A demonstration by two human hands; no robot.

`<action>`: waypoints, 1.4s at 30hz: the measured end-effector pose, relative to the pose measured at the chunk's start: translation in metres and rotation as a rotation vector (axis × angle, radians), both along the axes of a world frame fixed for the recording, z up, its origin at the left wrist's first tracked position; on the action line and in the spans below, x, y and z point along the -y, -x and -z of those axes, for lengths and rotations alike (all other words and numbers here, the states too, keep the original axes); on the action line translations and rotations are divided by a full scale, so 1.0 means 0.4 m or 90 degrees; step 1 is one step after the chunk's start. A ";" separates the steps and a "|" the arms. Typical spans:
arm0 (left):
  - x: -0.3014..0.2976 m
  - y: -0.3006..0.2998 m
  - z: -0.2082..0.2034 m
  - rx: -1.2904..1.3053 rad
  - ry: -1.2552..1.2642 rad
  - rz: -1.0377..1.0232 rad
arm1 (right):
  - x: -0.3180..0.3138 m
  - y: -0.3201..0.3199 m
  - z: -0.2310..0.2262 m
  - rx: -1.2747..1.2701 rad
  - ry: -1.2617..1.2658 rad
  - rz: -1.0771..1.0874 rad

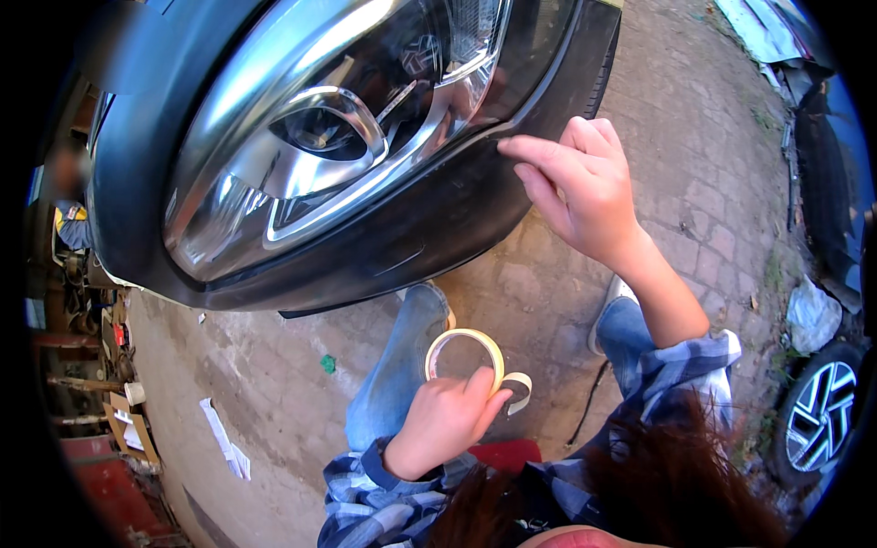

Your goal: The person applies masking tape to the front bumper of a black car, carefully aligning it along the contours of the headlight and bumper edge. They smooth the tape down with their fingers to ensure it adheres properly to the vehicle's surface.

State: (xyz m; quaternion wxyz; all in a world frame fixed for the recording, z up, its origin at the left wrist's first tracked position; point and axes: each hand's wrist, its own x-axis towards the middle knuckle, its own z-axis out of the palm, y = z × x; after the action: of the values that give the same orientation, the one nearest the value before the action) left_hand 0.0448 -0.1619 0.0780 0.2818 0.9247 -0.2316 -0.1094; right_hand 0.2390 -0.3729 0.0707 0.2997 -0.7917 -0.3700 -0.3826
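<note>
My left hand (445, 416) grips a roll of masking tape (441, 343), pale yellow, low in front of me. A short loose end curls off the roll beside my thumb. Up at the car, my right hand (585, 187) holds nothing that I can see. Its index finger reaches to the seam between the dark bumper (384, 245) and the headlight (320, 137); the thumb is a little apart below, the other fingers curled. Whether the fingertip presses on the surface I cannot tell. The large clear headlight sits in dark body panels.
Brick paving (703, 219) lies under the car and around my feet. To the right are a wheel (820, 416), a plastic bag (813, 315) and dark car parts. White paper (224, 438) lies on the ground at left, near shelves and an opened carton (132, 427).
</note>
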 end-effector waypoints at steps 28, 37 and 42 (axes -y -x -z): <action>-0.039 0.012 0.060 0.097 0.101 -0.143 | -0.053 0.113 -0.076 0.002 0.107 0.098; -0.041 0.007 0.082 0.129 0.120 -0.153 | -0.208 0.140 -0.090 -0.043 0.151 -0.031; -0.040 0.002 0.085 0.127 0.126 -0.150 | -0.252 0.151 -0.089 -0.045 0.198 0.050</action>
State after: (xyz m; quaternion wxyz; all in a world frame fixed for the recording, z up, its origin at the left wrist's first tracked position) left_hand 0.0439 -0.1461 0.0440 0.3582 0.9193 -0.1577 0.0400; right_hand 0.1785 -0.2721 0.1065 0.1709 -0.8555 -0.3827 -0.3041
